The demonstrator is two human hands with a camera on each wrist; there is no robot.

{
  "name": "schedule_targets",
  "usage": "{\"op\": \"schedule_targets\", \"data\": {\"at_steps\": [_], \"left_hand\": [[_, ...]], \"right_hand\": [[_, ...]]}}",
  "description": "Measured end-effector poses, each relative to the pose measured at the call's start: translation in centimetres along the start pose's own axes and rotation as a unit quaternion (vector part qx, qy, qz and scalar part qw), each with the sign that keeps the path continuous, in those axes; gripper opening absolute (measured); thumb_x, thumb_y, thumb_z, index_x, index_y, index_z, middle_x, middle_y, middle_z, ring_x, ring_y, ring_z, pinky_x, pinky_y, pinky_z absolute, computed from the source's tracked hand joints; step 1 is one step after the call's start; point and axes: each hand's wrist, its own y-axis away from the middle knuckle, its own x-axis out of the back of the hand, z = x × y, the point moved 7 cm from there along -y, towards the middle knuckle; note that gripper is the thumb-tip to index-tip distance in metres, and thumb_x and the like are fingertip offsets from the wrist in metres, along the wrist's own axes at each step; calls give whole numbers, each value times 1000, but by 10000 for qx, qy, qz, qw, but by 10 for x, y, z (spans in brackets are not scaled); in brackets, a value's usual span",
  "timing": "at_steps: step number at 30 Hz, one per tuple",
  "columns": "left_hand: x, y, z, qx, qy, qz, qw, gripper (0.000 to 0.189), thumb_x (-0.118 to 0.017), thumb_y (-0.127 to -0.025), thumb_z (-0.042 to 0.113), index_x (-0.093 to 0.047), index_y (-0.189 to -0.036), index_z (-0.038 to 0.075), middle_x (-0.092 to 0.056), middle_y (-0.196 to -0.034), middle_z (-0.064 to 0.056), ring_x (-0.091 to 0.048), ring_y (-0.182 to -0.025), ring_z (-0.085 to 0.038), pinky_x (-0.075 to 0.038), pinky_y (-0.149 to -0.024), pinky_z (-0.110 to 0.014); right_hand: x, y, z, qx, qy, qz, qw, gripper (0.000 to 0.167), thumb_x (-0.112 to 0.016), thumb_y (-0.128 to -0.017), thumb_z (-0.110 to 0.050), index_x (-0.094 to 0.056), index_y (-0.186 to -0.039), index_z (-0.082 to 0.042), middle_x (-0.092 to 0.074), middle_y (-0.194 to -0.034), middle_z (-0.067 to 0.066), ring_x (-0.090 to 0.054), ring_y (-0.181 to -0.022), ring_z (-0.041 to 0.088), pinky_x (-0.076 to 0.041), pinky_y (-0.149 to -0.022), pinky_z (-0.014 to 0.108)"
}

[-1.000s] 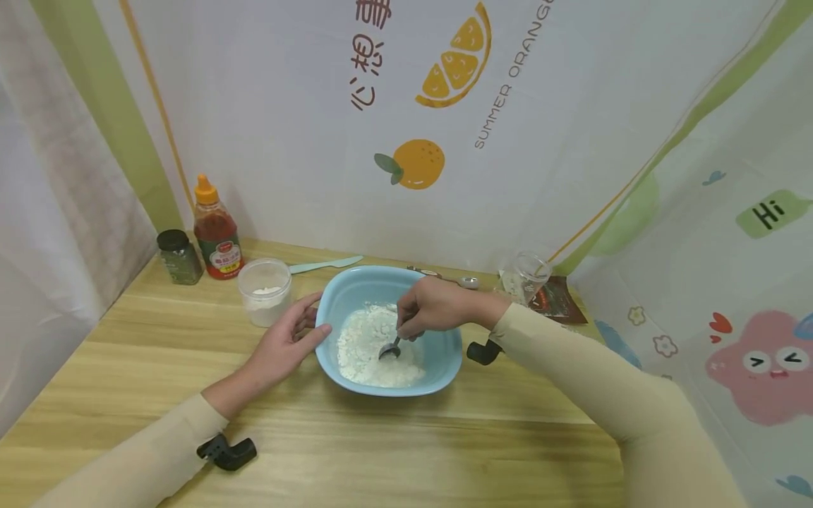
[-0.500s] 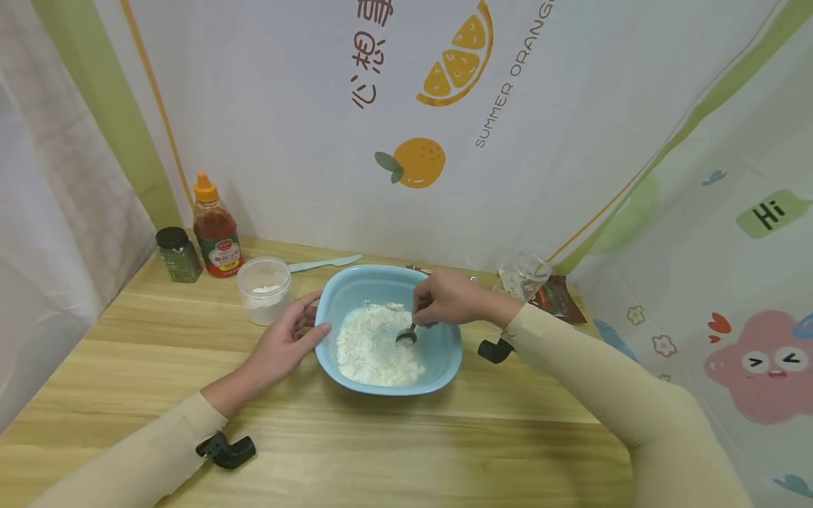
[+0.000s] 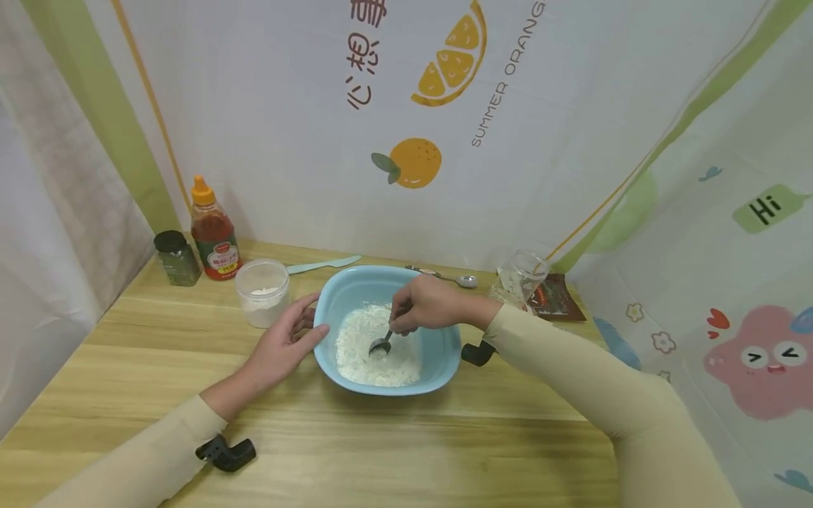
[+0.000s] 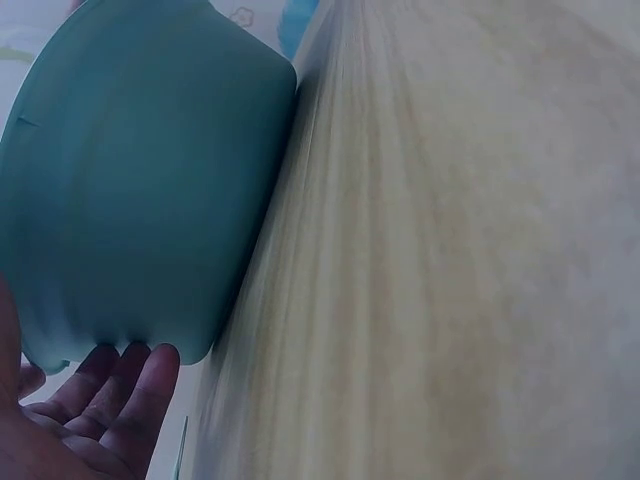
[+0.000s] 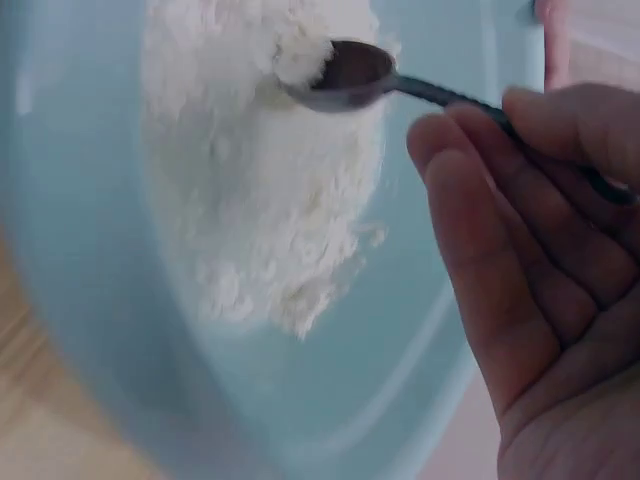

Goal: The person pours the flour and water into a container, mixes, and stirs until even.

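A light blue bowl point(image 3: 444, 367) stands on the wooden table with white powder point(image 3: 362, 360), like flour, spread over its bottom. My left hand point(image 3: 286, 339) holds the bowl by its left side, thumb at the rim. In the left wrist view, the fingertips point(image 4: 160, 365) press against the bowl's outer wall. Over the right half of the bowl, my right hand point(image 3: 422, 303) pinches the thin handle of a small dark spoon point(image 3: 380, 346) between thumb and fingers. The spoon's head point(image 5: 355, 72) dips into the powder, and some powder sits at its tip in the right wrist view.
Left of the bowl stand a clear tub point(image 3: 262, 300) of white powder, a red sauce bottle point(image 3: 216, 236) and a dark-lidded jar point(image 3: 178, 261). A pale knife point(image 3: 324, 265) and a metal spoon point(image 3: 466, 281) lie behind it. A clear cup point(image 3: 527, 271) and brown packet point(image 3: 559, 300) are back right.
The spoon in my right hand has shifted right, then back left across the powder, ending left of where it began. My left hand stays in place on the bowl.
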Motion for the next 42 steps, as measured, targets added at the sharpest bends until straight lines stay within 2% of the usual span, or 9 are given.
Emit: {"op": "schedule_targets", "data": {"at_steps": [3, 6, 14, 20, 25, 29, 34, 38, 42], "left_hand": [[-1, -1, -1, 12, 11, -8, 10000, 60, -63, -114, 11, -40, -169, 2, -68, -137, -28, -68, -121, -36, -65, -91, -29], [-1, -2, -1, 45, 15, -22, 10000, 61, -64, -114, 12, -40, -170, 3, -68, -138, -28, -68, -121, -36, -65, -92, -29], [1, 0, -2, 116, 19, 0, 9999, 61, -63, -115, 13, -40, -170, 3, -68, -139, -27, -68, -122, -34, -65, -90, -29], [1, 2, -4, 141, 25, 14, 9999, 61, -63, -115, 13, -39, -170, 3, -68, -139, -28, -68, -122, -36, -66, -90, -29], [0, 1, -4, 114, 51, 7, 9999, 61, -63, -114, 12, -39, -170, 3, -68, -139, -28, -68, -122, -33, -66, -91, -30], [0, -1, -1, 86, 53, -11, 9999, 61, -63, -114, 12, -39, -169, 2, -68, -139, -28, -68, -122, -33, -66, -91, -29], [1, -1, 2, 59, -33, 24, 10000, 60, -63, -114, 11, -39, -169, 1, -68, -138, -29, -68, -120, -31, -65, -90, -28], [2, 0, 0, 69, -64, 42, 9999, 61, -63, -114, 11, -39, -169, 1, -68, -139, -28, -69, -120, -29, -64, -92, -27], [0, 0, -2, 47, -77, 24, 10000, 61, -63, -114, 11, -39, -170, 2, -68, -139, -28, -69, -121, -31, -65, -92, -28]], "right_hand": [[7, 6, 7, -294, 171, 171, 9993, 12, -80, -103, -16, -83, -91, -18, -78, -80, -12, -75, -76, 9, -63, -72, 29], [7, 15, 6, -337, 169, 14, 9993, 12, -80, -103, -15, -83, -91, -18, -77, -79, -12, -76, -76, 14, -62, -70, 30], [-13, 12, -19, 343, -218, -674, 9969, 11, -80, -103, -15, -84, -93, -16, -78, -80, -10, -75, -78, 10, -59, -69, 26], [-14, -8, -21, 250, -8, -270, 9993, 9, -80, -104, -16, -84, -96, -15, -79, -83, -10, -77, -81, 9, -62, -73, 26], [-4, -5, -13, 30, 366, 199, 9991, 12, -80, -103, -14, -84, -92, -16, -78, -78, -11, -73, -74, 7, -61, -69, 26], [-5, 6, -14, 25, 154, -55, 9999, 12, -80, -102, -12, -84, -91, -13, -77, -78, -11, -74, -73, 8, -59, -67, 26], [-18, 6, -27, 367, -212, -586, 9974, 11, -80, -104, -15, -85, -96, -10, -78, -80, -12, -75, -78, 7, -59, -70, 25], [-25, -9, -30, 404, -179, -445, 9980, 9, -81, -104, -15, -85, -97, -12, -79, -81, -12, -75, -78, 5, -60, -71, 23], [-22, -21, -23, 58, -222, -106, 9997, 9, -80, -104, -15, -85, -97, -12, -80, -82, -10, -78, -79, 11, -62, -71, 25]]}}
